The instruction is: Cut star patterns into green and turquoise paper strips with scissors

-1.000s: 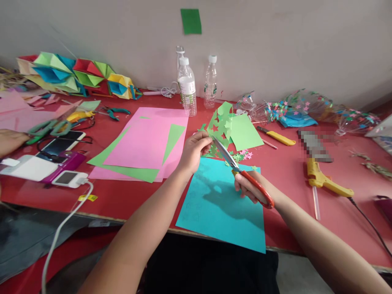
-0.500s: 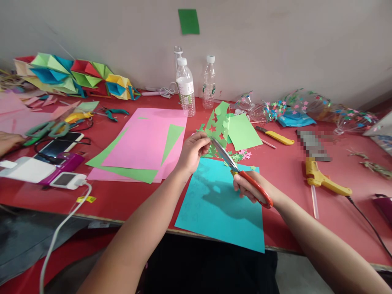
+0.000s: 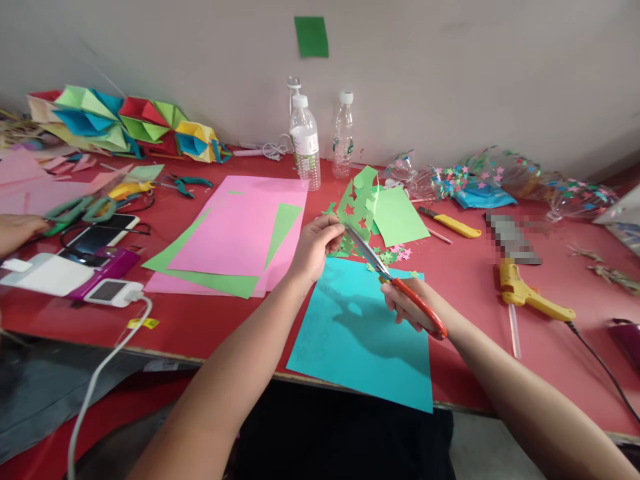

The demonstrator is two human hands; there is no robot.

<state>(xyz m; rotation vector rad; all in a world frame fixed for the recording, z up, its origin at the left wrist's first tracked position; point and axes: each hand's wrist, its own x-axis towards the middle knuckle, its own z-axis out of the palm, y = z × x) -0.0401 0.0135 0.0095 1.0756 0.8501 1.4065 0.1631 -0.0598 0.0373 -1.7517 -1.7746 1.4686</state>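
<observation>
A single head-worn camera looks forward and down from the person's own viewpoint, above the near edge of the red bench (image 3: 475, 273). It sits close: forearms (image 3: 215, 380) enter from seven and four o'clock, leading to the left hand (image 3: 314, 250) and right hand (image 3: 415, 300) near the middle. The wall (image 3: 450, 80) spans twelve o'clock; dark clothing (image 3: 345, 433) fills six.

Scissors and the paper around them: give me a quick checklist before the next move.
1. Scissors held by the handle in the right hand: ok.
2. Left hand well away from the blade tips: not ok, they end right at its fingertips.
3. Anything pinched by the left hand: cannot tell, too small.
4. Blue sheet flat on the table: ok.
5. Glue gun apart from both hands: ok.
</observation>
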